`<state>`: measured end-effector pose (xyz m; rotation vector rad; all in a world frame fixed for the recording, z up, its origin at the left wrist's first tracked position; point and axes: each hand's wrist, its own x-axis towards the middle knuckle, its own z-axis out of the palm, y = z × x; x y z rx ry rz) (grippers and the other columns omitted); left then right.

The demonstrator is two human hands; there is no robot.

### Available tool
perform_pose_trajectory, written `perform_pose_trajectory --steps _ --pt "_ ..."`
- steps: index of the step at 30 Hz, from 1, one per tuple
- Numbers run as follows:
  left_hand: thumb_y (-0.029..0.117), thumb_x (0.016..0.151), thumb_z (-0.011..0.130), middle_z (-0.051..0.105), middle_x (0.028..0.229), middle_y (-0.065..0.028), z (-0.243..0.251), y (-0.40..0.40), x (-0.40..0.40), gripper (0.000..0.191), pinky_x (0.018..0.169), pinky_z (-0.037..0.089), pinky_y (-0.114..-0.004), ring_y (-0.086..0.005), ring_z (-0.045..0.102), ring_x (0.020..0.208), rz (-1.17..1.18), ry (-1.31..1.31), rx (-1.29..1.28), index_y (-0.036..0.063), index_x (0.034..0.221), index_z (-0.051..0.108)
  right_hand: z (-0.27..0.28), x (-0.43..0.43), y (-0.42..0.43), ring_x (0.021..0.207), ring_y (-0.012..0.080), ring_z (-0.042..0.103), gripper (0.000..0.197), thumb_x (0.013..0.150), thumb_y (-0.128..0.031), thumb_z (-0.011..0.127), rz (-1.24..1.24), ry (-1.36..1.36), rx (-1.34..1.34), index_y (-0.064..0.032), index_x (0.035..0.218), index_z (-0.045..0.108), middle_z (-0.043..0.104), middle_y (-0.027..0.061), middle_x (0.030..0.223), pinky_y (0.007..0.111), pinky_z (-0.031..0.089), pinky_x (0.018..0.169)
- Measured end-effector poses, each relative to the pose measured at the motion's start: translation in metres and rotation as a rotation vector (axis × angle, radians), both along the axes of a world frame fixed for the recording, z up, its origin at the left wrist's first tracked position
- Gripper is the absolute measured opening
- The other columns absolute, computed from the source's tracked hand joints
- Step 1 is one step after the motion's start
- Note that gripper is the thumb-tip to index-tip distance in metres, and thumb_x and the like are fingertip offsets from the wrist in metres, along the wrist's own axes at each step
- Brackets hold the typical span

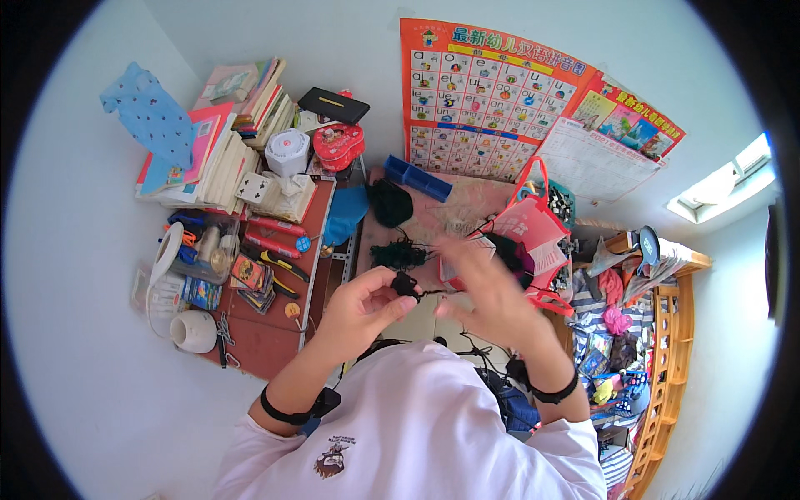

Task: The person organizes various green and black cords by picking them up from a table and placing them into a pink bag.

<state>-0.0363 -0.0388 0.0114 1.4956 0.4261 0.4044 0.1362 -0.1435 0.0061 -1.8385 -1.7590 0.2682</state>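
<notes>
My left hand (pixel 369 309) pinches a small bundle of black yarn (pixel 406 284) between thumb and fingers, in front of my chest. From it a dark twisted strand (pixel 437 292) runs toward my right hand (pixel 497 297). That hand is blurred, its thumb and fingers spread apart; the blur hides whether the strand touches it. Beyond my hands, a dark green yarn tangle (pixel 399 255) lies on a pinkish tabletop (pixel 431 215), with a darker ball of yarn (pixel 390 203) behind it. More dark and purple yarn (pixel 522 259) sits in a red and white bag (pixel 528 222) at the right.
A blue divided tray (pixel 417 177) lies by the wall. To the left, a reddish-brown desk (pixel 256 337) bears stacked books (pixel 219 169), cards (pixel 250 275) and a clear tool box (pixel 209 250). Black cords (pixel 481 350) hang near my lap. A wooden bed rail (pixel 665 362) stands right.
</notes>
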Motion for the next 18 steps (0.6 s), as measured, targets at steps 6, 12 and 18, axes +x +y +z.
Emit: perform_pose_trajectory --steps 6,12,18 --pt "0.007 0.076 0.058 0.052 0.078 -0.0049 -0.003 -0.003 0.006 0.017 0.060 0.041 -0.021 -0.0092 0.051 0.067 0.210 -0.027 0.261 -0.0028 0.088 0.052 -0.006 -0.022 -0.006 0.067 0.0133 0.051 0.025 0.082 -0.019 0.051 0.180 0.828 -0.182 0.0008 0.097 0.048 0.052 0.0072 0.072 0.027 0.042 0.061" --pt "0.006 0.077 0.055 0.050 0.075 -0.0058 0.000 -0.006 0.001 0.014 0.058 0.041 -0.026 -0.0140 0.050 0.066 -0.298 -0.065 0.042 0.0007 0.089 0.050 -0.010 -0.014 -0.004 0.061 0.0072 0.042 0.018 0.087 -0.016 0.044 -0.062 0.872 0.080 -0.0001 0.080 0.050 0.047 0.0005 0.066 0.021 0.037 0.056" --pt "0.020 0.088 0.042 0.045 0.067 -0.0017 0.005 -0.016 0.020 0.030 0.051 0.035 -0.021 -0.0095 0.042 0.055 0.063 -0.213 -0.209 -0.0015 0.108 0.047 -0.013 -0.023 -0.023 0.057 0.0232 0.048 0.013 0.083 -0.013 0.047 0.024 0.656 -0.012 -0.0018 0.077 0.049 0.048 0.0120 0.063 0.031 0.039 0.054"
